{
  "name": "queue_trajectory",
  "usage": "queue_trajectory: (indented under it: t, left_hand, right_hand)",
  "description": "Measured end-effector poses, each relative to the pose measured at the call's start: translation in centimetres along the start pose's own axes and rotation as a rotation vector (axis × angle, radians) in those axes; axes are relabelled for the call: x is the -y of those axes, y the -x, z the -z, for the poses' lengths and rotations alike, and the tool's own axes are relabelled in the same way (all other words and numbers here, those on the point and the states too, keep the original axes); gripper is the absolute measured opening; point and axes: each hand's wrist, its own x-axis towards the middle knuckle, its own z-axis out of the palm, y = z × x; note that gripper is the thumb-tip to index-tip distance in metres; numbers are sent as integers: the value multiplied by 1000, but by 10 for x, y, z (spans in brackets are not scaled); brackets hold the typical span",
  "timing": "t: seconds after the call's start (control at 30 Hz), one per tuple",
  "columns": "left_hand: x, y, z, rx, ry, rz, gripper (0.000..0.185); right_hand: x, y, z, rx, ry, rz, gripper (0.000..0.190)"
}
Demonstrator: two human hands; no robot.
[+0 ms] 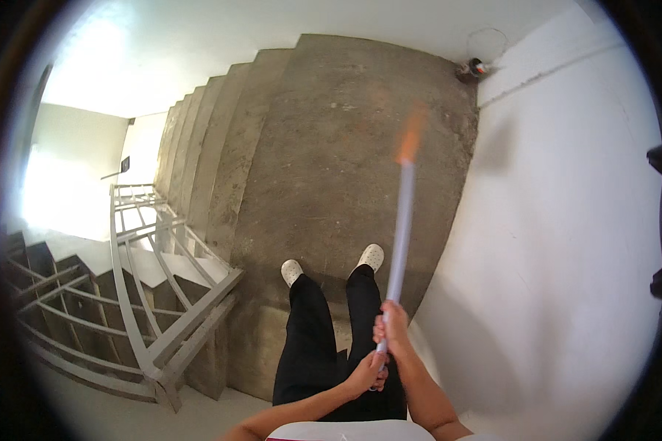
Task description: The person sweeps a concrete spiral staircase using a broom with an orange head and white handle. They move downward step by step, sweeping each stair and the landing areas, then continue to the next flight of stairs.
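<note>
A long pale lavender pole (401, 237) with a blurred orange head (411, 138) extends forward over the concrete landing (320, 165); it looks like a broom, but motion blur hides the head's detail. My right hand (393, 326) is wrapped around the pole partway up. Lower down, close to its near end, my left hand (368, 374) grips the same pole. The orange head is over the far right part of the landing. My feet, in white perforated clogs (372, 256), stand apart at the near side of the landing.
Concrete stairs (215, 138) adjoin the landing's left side. A metal railing (193, 325) stands at lower left, with more steps (88, 292) beyond it. A white wall (551, 193) borders the right. In the far right corner lies a small dark-and-orange object (477, 68) beside a thin wire.
</note>
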Motion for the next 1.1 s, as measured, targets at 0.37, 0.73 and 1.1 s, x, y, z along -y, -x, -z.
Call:
queue_trajectory:
  t: [0.37,0.73,1.1]
  left_hand:
    - [-52,63,201,-395,514,-74,33]
    - [31,83,189,103,197,46,35]
    - [-33,150,300,-340,563,90,29]
  right_hand:
    - [-103,-106,-230,223,91,-178,28]
    - [-152,-25,-132,-100,30,113,20]
    - [-220,-100,-275,202,-73,-266,27]
